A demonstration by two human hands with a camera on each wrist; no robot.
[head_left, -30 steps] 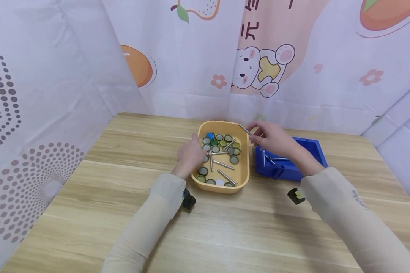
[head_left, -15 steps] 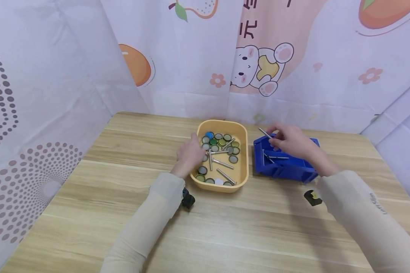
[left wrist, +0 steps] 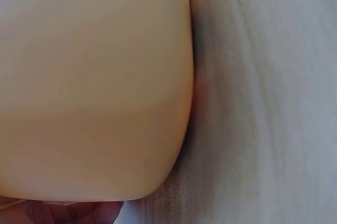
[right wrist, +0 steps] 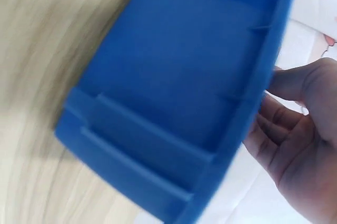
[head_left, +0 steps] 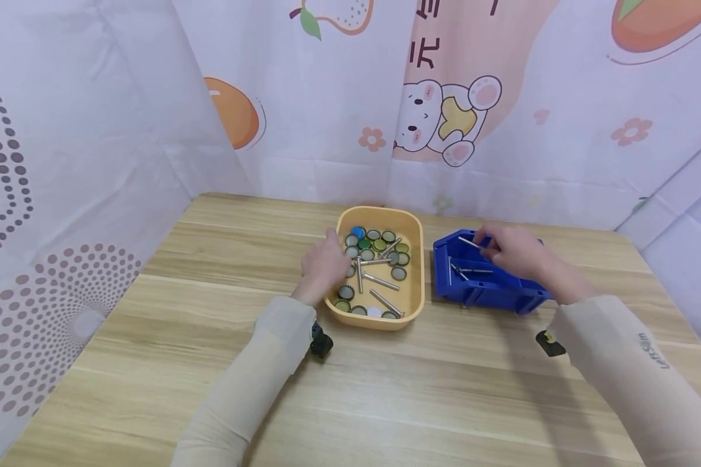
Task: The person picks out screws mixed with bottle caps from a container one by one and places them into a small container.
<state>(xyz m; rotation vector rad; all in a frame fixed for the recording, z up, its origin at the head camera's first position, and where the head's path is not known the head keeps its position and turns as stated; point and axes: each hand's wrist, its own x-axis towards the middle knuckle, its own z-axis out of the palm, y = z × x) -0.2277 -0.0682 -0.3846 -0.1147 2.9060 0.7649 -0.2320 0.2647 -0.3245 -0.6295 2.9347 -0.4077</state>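
The right hand (head_left: 516,251) pinches a silver screw (head_left: 470,242), its shank sticking out to the left past the fingertips, and from the head view it lies over the far part of the blue bin (head_left: 491,297). The screw looks light, stiff and hard to damage; being smooth and thin, it may slip or swivel if held at one end only, so a thumb-and-finger pinch near mid-shank, or close to a head, should steady it best. More screws (head_left: 476,270) lie in the bin's left part, and the yellow box (head_left: 411,285) holds loose screws (head_left: 381,281) among bottle caps (head_left: 380,244). The left hand (head_left: 326,266) is at the box's left rim; whether its fingers grip that rim or just rest there, I cannot tell. The box seems to be light plastic, likely to slide if nudged, with the rim the natural place to hold it. Compared with a second ago, the right hand and its screw are farther right, away from the box's right rim; the left hand sits where it did.
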